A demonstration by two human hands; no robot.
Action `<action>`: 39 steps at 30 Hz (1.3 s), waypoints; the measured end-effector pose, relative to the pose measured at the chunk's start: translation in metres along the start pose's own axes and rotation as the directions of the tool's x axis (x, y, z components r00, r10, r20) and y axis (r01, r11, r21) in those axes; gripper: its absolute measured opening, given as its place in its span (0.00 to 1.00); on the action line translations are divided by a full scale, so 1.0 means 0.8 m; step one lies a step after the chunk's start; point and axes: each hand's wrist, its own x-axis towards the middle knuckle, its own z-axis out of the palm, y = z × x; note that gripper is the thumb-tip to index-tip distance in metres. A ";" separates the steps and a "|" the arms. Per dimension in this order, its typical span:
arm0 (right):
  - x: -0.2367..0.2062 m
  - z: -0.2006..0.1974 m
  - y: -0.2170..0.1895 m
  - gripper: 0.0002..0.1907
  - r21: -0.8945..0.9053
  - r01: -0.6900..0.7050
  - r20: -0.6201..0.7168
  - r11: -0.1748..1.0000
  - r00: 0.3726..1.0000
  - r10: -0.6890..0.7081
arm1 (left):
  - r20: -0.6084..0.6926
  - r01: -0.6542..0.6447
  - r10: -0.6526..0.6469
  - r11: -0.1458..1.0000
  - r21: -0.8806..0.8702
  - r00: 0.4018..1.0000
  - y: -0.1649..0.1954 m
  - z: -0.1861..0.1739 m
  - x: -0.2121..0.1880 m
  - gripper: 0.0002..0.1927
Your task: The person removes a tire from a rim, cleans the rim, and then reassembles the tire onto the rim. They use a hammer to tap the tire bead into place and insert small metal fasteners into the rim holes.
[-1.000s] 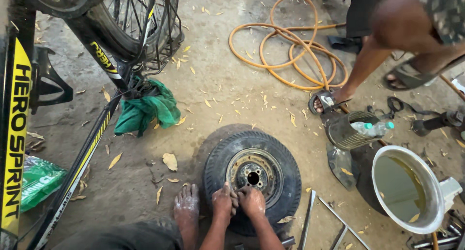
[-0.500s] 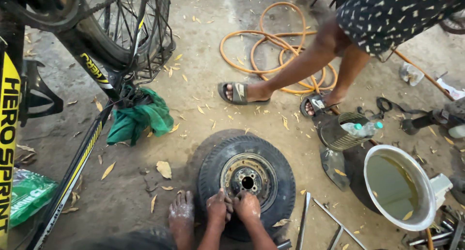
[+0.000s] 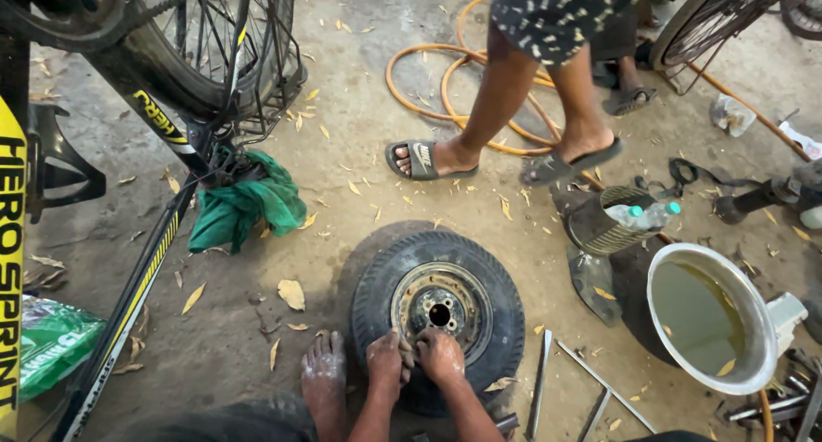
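Observation:
A small black tyre on a rusty metal rim [image 3: 438, 315] lies flat on the dusty concrete floor. Both my hands press together on its near edge, where tyre meets rim. My left hand [image 3: 386, 356] and my right hand [image 3: 441, 355] are dirty, with fingers curled down onto the tyre bead. I cannot tell whether either hand holds a tool. My bare left foot [image 3: 323, 375] rests on the ground just left of the tyre.
Another person in sandals [image 3: 514, 117] walks past beyond the tyre, over a coiled orange hose [image 3: 445, 74]. A bicycle [image 3: 145, 151] and green cloth [image 3: 248, 204] stand left. A metal basin of murky water [image 3: 711, 322], metal bars [image 3: 544, 382] and a basket with bottles [image 3: 616, 218] lie right.
The other person has walked leftward across the floor behind the tyre. My view has shifted slightly. My hands stay pressed on the tyre's near edge.

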 end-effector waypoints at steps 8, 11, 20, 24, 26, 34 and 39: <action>-0.002 -0.001 -0.010 0.07 -0.111 -0.158 -0.004 0.981 0.987 0.159 | -0.013 0.028 -0.027 0.999 0.024 1.000 -0.007 -0.001 0.005 0.21; 0.004 0.000 -0.011 0.08 -0.122 -0.129 -0.074 0.984 0.990 0.121 | 0.015 -0.024 0.023 0.998 0.066 1.000 -0.006 -0.001 0.010 0.21; -0.001 -0.004 -0.015 0.07 -0.033 -0.088 -0.092 0.996 0.992 0.085 | 0.000 -0.004 0.004 0.999 0.037 1.000 -0.025 -0.007 0.018 0.20; -0.003 -0.011 -0.023 0.12 -0.182 -0.130 -0.029 0.975 0.991 0.127 | 0.019 0.033 -0.033 0.999 0.013 0.999 -0.027 -0.008 0.022 0.21; -0.006 -0.018 -0.022 0.10 -0.070 -0.124 -0.126 0.990 0.985 0.114 | 0.038 -0.027 0.026 0.999 0.036 0.999 -0.029 -0.007 0.023 0.20; -0.010 -0.022 -0.028 0.13 -0.111 -0.194 -0.081 0.975 0.979 0.186 | -0.016 0.057 -0.056 0.998 0.030 0.998 -0.038 -0.005 0.026 0.20; -0.004 -0.016 -0.042 0.11 -0.105 -0.250 -0.044 0.963 0.968 0.247 | -0.011 -0.014 0.015 0.998 0.064 1.000 -0.034 -0.008 0.025 0.20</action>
